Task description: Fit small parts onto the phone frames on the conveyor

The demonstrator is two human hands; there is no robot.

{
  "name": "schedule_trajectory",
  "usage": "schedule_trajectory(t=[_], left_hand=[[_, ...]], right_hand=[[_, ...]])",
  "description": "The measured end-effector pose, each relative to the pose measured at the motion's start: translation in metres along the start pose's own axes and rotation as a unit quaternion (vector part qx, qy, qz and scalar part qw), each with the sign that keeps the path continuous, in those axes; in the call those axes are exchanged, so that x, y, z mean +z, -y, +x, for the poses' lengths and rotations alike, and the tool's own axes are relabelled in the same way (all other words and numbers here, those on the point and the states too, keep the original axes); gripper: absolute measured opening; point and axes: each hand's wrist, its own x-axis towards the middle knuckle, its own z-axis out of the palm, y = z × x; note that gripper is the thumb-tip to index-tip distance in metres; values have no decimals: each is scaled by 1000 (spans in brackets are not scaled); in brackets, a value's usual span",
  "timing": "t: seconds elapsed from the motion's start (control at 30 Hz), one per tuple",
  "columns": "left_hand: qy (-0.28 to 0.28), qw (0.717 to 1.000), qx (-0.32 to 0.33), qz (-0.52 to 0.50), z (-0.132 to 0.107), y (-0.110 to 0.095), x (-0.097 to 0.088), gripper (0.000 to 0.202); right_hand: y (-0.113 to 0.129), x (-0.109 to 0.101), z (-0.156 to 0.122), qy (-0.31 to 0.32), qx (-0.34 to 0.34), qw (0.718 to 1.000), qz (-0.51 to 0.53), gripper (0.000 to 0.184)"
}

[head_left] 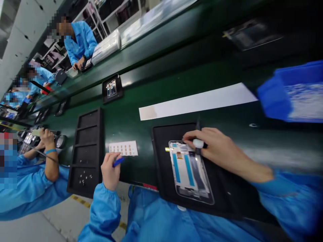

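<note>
My left hand (111,170) is closed round a short, slim blue tool (118,162), its exact kind unclear. It touches the near edge of a white sheet of small tan stickers (123,148). My right hand (222,148) pinches a dark, slim tool (198,125), partly blurred and covered by the fingers. Something white (198,143) shows at its fingertips, perhaps a finger cover. Beneath those fingertips lies a phone frame (183,168) with two blue strips and a yellow tab at its upper left. The frame rests in a black tray (161,181).
Left of the sheet stands a black compartment tray (87,151) with small bits in its nearest compartment. A white paper strip (196,102) lies beyond the phone. At right is a blue bin (272,94). A co-worker's hand (47,137) works at far left; others sit along the green line.
</note>
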Motion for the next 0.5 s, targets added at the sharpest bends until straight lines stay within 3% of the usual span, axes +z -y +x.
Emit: schedule_trajectory(t=[0.1,0.2,0.3,0.4,0.5], left_hand=[[-126,984,-86,-87,3,16,-3,52],[-192,962,-131,-140,4,24,-1,66],[-172,957,-160,-173,4,30,2,64],[-127,957,-177,-192,3,31,4,59],[-59,971,-141,-184,3,16,8,52]], right_hand=[[8,-2,4,29,1,999,-29,12],[25,-6,11,30,75,997,14,13],[47,-9,20,45,171,965,192,20],[66,-7,31,72,254,895,359,36],[80,-1,37,86,319,836,437,43]])
